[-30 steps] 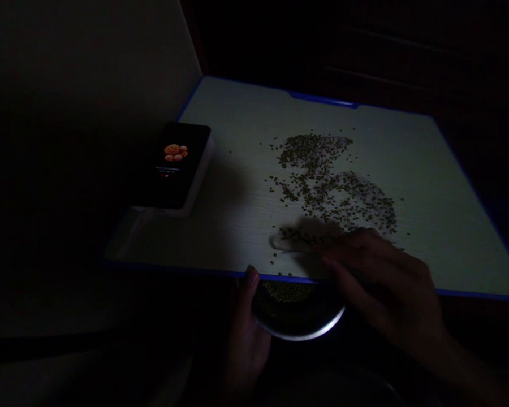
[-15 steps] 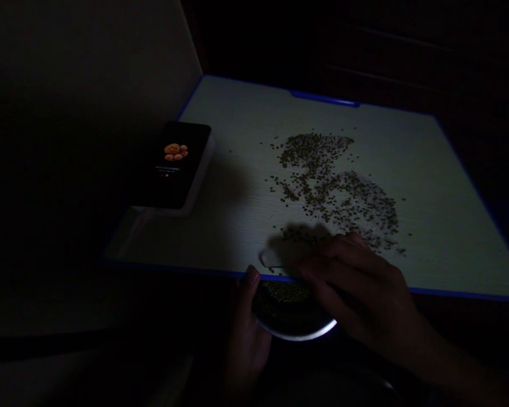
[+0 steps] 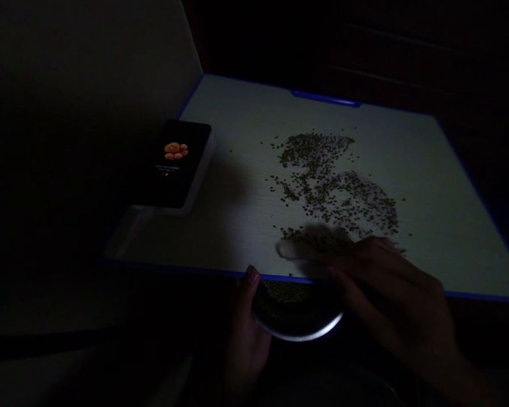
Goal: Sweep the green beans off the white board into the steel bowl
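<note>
In the head view, the small grains [image 3: 311,150] lay on a pale, blue-edged board [image 3: 441,186], dull green-brown and roundish, crowded into two loose patches with strays around them and a thin row nearer the front edge. The right hand [image 3: 392,297] was mostly closed, thumb and fingers pinching a thin, pale tool [image 3: 286,249] whose rounded end reached out just beside that front row. The left hand [image 3: 248,333] was half curled about the left side of a bowl [image 3: 307,336], thumb upright by the board's edge; its other fingers were hard to make out. Greener beans [image 3: 287,291] filled part of the bowl, whose near rim shone. A phone [image 3: 169,181] lay at the board's left.
</note>
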`<state>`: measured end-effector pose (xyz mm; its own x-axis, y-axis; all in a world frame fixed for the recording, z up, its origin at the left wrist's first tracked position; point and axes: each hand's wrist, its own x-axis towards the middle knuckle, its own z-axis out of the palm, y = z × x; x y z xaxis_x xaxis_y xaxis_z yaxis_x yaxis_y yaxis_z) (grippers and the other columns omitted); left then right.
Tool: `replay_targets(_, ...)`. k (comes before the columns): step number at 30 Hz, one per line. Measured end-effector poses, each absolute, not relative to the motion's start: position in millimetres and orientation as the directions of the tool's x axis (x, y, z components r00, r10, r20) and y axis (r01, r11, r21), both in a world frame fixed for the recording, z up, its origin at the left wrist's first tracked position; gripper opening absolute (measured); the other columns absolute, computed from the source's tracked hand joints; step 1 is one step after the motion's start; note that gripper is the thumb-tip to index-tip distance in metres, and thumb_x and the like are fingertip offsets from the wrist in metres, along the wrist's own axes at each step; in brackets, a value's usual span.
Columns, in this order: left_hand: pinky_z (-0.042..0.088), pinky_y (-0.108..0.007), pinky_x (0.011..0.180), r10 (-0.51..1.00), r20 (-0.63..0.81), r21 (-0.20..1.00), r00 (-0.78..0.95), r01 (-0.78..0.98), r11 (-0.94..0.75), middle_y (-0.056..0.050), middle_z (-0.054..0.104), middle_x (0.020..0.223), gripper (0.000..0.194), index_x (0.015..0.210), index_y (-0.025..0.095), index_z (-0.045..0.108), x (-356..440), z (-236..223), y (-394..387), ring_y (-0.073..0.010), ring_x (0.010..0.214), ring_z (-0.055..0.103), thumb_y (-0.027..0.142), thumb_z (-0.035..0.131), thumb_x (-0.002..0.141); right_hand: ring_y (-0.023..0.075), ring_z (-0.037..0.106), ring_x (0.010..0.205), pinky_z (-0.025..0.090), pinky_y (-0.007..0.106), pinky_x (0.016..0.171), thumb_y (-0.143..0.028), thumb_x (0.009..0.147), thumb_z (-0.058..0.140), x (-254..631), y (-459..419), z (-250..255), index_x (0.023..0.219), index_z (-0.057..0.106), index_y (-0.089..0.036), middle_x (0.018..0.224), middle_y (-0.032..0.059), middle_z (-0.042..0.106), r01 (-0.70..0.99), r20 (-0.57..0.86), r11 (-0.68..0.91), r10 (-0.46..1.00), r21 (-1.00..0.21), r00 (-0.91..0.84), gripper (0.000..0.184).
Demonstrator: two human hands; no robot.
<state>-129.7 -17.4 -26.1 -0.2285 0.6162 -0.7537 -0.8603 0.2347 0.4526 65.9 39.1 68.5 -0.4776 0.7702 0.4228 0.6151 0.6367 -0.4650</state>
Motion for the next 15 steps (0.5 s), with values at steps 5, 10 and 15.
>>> replay_targets(5, 0.066, -0.050, 0.118, 0.598, -0.769, 0.427, -0.227, -0.878, 0.216, -0.010, 0.091, 0.132, 0.040, 0.138, 0.026, 0.080, -126.5, -11.8, -9.7, -0.0395, 0.147, 0.076, 0.030, 0.091, 0.099, 0.0163, 0.072, 0.085, 0.055, 0.037, 0.080, -0.011, 0.110, 0.070, 66.0, 37.1, 65.3, 0.122, 0.077, -0.020, 0.095, 0.0012, 0.081, 0.612, 0.425, 0.656, 0.754, -0.442, -0.501, 0.017)
replay_targets(10, 0.069, -0.045, 0.110, 0.524, -0.819, 0.412, -0.233, -0.875, 0.254, -0.010, 0.091, 0.119, 0.019, 0.118, 0.020, 0.082, -127.3, -12.6, -10.9, -0.0366, 0.136, 0.082, 0.028, 0.088, 0.101, 0.0162, 0.072, 0.088, 0.056, 0.036, 0.084, -0.010, 0.109, 0.070, 60.9, 30.2, 62.6, 0.124, 0.077, -0.019, 0.099, 0.0018, 0.082, 0.579, 0.411, 0.653, 0.757, -0.488, -0.508, 0.019)
replay_targets(15, 0.071, -0.044, 0.108, 0.541, -0.804, 0.427, -0.248, -0.873, 0.235, -0.008, 0.092, 0.117, 0.027, 0.116, 0.025, 0.085, -127.5, -17.7, -13.2, -0.0352, 0.133, 0.083, 0.032, 0.096, 0.093, 0.0159, 0.075, 0.089, 0.059, 0.035, 0.082, -0.008, 0.108, 0.071, 69.9, 26.7, 68.0, 0.124, 0.076, -0.022, 0.102, 0.0008, 0.084, 0.568, 0.423, 0.635, 0.772, -0.523, -0.474, 0.022)
